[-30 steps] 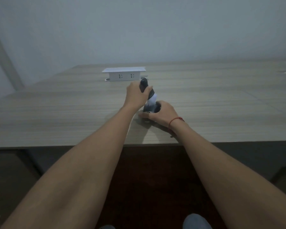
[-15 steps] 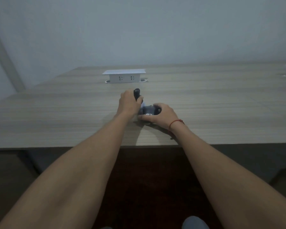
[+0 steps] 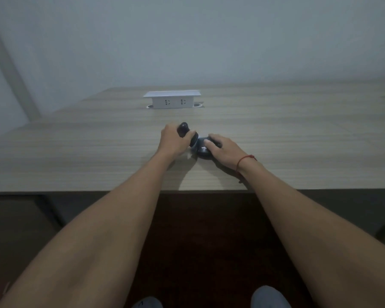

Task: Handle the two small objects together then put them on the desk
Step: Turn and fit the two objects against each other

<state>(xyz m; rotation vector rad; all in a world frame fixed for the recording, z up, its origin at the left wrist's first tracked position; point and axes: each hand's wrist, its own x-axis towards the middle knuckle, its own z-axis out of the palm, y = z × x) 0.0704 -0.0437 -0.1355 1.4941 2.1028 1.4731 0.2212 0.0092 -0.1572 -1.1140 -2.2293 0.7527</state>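
Note:
Two small black objects sit at the middle of the wooden desk (image 3: 76,152). My left hand (image 3: 171,142) is closed around a slim black handle-shaped object (image 3: 185,130), whose rounded top sticks out above my fingers and whose lower end leans right. My right hand (image 3: 222,150) lies over a low, rounded black object with white lettering (image 3: 201,150), which rests on the desk. The two objects touch or nearly touch between my hands; my fingers hide the joint.
A white pop-up socket box (image 3: 172,100) stands on the desk farther back, with round cable holes on either side. The desk's front edge (image 3: 98,191) runs just below my forearms. My knees show at the bottom.
Both hands came down and toward me. The slim object, held high and tilted a second ago, is now low at the desk surface beside the rounded object.

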